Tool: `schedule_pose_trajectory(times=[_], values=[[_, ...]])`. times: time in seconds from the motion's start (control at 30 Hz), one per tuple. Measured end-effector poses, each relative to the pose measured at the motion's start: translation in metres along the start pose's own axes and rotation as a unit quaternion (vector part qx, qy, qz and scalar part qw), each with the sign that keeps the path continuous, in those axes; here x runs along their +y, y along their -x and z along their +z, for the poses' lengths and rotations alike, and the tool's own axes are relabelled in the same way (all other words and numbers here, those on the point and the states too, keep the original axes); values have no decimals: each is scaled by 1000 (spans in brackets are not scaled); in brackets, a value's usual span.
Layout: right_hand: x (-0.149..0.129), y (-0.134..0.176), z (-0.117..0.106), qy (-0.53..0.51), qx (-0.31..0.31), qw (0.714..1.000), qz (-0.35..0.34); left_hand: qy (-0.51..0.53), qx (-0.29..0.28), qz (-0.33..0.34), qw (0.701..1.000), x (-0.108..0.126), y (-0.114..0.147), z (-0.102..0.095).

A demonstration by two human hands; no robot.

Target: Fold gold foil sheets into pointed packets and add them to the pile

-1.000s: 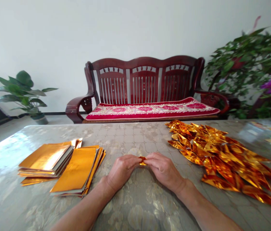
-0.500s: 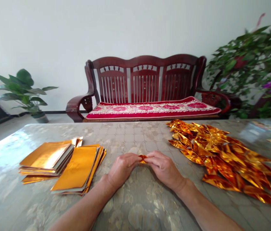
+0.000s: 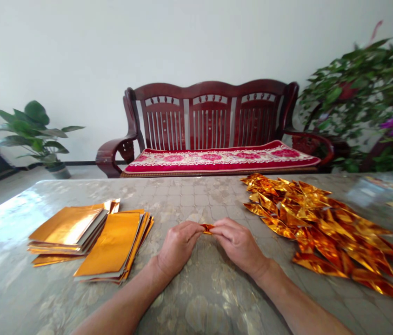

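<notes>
Between both hands is a small folded piece of gold foil paper [image 3: 207, 228], mostly covered by the fingers. My left hand [image 3: 179, 242] pinches its left end, and my right hand [image 3: 235, 239] pinches its right end. Both hands are closed, just above or on the patterned tabletop [image 3: 196, 298]. To the left lie two stacks of flat gold foil sheets, a nearer stack [image 3: 110, 244] and a farther stack [image 3: 65, 225]. On the right spreads a heap of folded, pointed gold foil pieces [image 3: 315, 223].
Clear plastic packaging [image 3: 374, 188] lies at the table's far right. Behind the table stands a dark red wooden bench [image 3: 210, 118] with a red patterned cushion [image 3: 224, 159]. A potted plant [image 3: 36, 130] is at the left; leafy plants [image 3: 349, 93] fill the right.
The foil piece between the fingers looks slightly flatter and narrower than before. Both hands stay nearly in place, and the stacks and heap are unchanged.
</notes>
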State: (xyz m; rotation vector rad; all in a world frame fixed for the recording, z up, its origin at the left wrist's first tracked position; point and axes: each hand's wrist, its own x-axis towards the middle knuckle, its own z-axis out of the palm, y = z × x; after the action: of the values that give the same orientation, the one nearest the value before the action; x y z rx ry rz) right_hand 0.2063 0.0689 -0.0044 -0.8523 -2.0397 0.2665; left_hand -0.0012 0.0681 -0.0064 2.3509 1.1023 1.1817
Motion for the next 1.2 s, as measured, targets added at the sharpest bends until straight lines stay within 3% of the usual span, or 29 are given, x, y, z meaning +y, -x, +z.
schedule_pose_trajectory(times=[0.6,1.2], values=[[-2,1,4,-21,10,1000,6,4,10,-10,1000,10,-2,3],[-13,0,12,-31,79,995,44,16,61,-14,998,21,-2,5]])
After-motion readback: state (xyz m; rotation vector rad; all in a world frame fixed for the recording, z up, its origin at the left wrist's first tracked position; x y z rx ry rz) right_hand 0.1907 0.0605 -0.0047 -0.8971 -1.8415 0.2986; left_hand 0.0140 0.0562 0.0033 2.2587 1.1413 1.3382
